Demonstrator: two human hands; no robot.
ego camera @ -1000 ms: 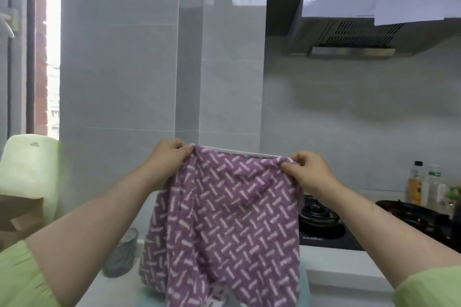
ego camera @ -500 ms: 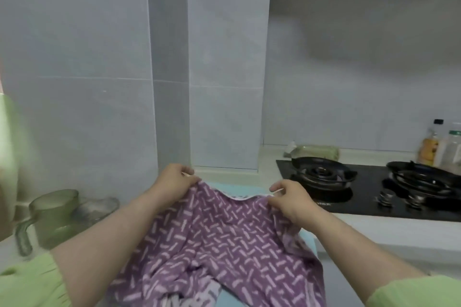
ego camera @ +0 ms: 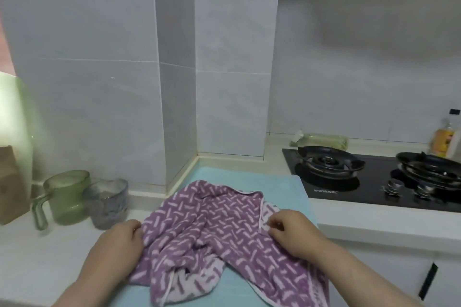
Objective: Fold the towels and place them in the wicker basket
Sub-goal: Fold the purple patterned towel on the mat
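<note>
A purple towel [ego camera: 214, 234] is lying rumpled on a blue towel [ego camera: 282, 182] covering the white counter [ego camera: 37, 257]. The left hand [ego camera: 117, 244] is pinching its nine-o'clock edge, the right hand [ego camera: 291, 232] its three-o'clock edge. A gas hob [ego camera: 374, 177] is sitting at two o'clock, against grey tiled walls [ego camera: 87, 57].

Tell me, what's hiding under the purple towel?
Under the purple towel lies a light blue towel, spread flat on the counter. Its far edge and right side show. The middle is covered, so anything else beneath cannot be seen.
</note>
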